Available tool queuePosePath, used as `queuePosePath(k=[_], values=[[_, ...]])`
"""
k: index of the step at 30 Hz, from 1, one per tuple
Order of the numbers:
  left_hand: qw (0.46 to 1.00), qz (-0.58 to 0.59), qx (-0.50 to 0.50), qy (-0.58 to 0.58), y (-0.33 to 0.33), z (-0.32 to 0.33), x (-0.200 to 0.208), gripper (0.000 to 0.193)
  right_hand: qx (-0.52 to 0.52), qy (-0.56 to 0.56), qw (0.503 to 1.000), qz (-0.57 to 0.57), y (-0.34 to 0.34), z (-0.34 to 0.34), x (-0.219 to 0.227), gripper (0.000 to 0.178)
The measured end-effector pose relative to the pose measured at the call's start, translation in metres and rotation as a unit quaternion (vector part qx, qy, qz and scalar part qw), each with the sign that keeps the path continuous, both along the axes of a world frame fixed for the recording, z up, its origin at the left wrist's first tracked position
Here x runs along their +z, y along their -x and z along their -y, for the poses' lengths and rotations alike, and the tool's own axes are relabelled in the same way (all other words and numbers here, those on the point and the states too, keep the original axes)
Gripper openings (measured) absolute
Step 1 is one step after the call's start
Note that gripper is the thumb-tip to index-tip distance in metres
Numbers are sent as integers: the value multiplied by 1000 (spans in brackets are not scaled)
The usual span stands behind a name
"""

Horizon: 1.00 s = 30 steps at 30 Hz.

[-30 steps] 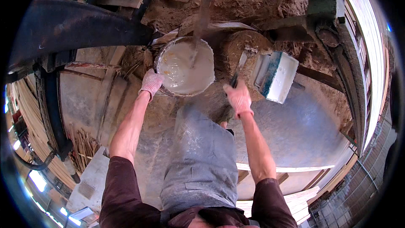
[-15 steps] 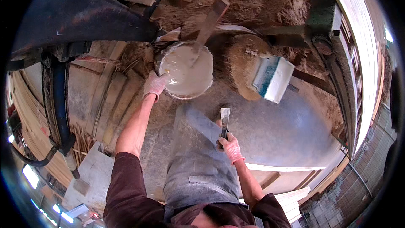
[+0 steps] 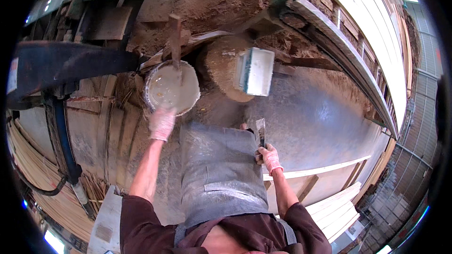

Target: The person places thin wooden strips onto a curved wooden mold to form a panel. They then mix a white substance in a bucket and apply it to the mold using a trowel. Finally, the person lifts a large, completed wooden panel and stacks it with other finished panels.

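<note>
My left hand (image 3: 162,123), in a whitish-pink work glove, is at the near edge of a round bucket (image 3: 147,95) of creamy white paste (image 3: 170,89). Its fingers are smeared by motion, so whether they grip the rim is unclear. A wooden stirring stick (image 3: 175,42) stands in the paste and leans on the far rim. My right hand (image 3: 270,158), gloved alike, is closed round the dark handle of a putty knife (image 3: 260,129). The flat metal blade points up and away, beside the grey apron (image 3: 221,169) over my lap.
Right of the bucket, a white and teal rectangular container (image 3: 259,71) lies tilted on a round, dusty brown support (image 3: 221,68). A dark machine arm (image 3: 75,63) reaches in from the left. Long pale boards (image 3: 362,23) line the right side, with more planks (image 3: 332,211) at lower right.
My view has shifted, so the bucket and container appear further left and higher. My left hand has moved from the bucket's left rim to its near edge. The right hand keeps the putty knife.
</note>
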State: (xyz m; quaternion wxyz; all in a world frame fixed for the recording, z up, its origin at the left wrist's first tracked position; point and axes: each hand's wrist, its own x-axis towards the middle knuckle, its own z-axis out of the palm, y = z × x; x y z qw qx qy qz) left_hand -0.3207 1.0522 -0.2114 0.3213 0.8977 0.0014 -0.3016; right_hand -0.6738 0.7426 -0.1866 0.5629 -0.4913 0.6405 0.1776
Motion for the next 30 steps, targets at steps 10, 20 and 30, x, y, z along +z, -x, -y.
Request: queuePosePath(k=[10,20,30], values=[[810,-466,53,352,150,373,-3,79,18,56,993,101,6,191,-28,13],[524,-268,530,611,103,502,-68,21,46,37,998,-23,96,341,-39,34],[513,-255,644,506,86,455,36,34,357,113,924,76,22,364,-42,42]])
